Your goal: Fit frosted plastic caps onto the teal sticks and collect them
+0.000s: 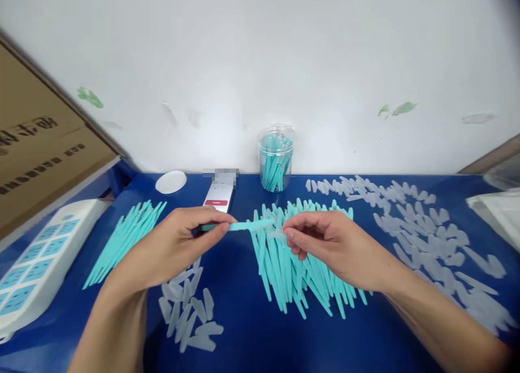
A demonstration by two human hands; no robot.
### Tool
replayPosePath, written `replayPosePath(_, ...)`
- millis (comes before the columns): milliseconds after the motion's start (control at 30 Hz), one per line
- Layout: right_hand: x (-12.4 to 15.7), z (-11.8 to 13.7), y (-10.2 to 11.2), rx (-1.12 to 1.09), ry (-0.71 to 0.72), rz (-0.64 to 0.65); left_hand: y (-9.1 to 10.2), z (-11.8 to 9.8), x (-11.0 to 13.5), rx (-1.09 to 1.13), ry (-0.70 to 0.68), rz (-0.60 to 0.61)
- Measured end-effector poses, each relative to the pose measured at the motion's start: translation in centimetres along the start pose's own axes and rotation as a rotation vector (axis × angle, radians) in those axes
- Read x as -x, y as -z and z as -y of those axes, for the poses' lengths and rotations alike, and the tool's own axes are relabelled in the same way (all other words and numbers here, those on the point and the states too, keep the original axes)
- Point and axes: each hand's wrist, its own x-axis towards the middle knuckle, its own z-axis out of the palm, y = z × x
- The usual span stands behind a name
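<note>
My left hand [193,237] pinches one end of a slim teal stick [244,225], which looks like an eyebrow razor, and holds it level, pointing right. Between thumb and forefinger, my right hand [320,235] grips a translucent cap [277,233] close to the stick's far end. Whether the cap touches the stick, I cannot tell. Below and behind the hands lies a large pile of similar teal sticks [284,270]. Loose translucent caps [187,308] are scattered under my left wrist. A wide spread of more caps [439,253] lies beyond my right forearm.
A clear jar [276,159] of teal sticks stands against the white wall. Left are a round white lid [170,182], a phone [219,194], a row of teal sticks [124,243], a power strip [44,264] and a cardboard box [49,129]. The tabletop [239,319] is blue.
</note>
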Motion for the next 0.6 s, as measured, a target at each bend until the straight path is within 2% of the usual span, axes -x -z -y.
replayPosePath(100,1.6,-1.2,1.1,-0.065,-0.07,-0.033,-1.1,-1.1,-0.4,0.047,-0.045,0.05)
replayPosePath(200,2.3,-2.2,1.0,-0.031,-0.103,-0.064,-1.6,-1.6,-0.5,0.056,-0.047,0.067)
replayPosePath(400,2.1,-2.9,0.7,-0.118,-0.06,-0.112,-1.9,-1.9,-0.5,0.023,-0.083,0.05)
replayPosePath(600,1.8,-3.0,0.8,-0.084,-0.015,-0.177,-2.4,-1.9,-0.7,-0.008,-0.128,0.007)
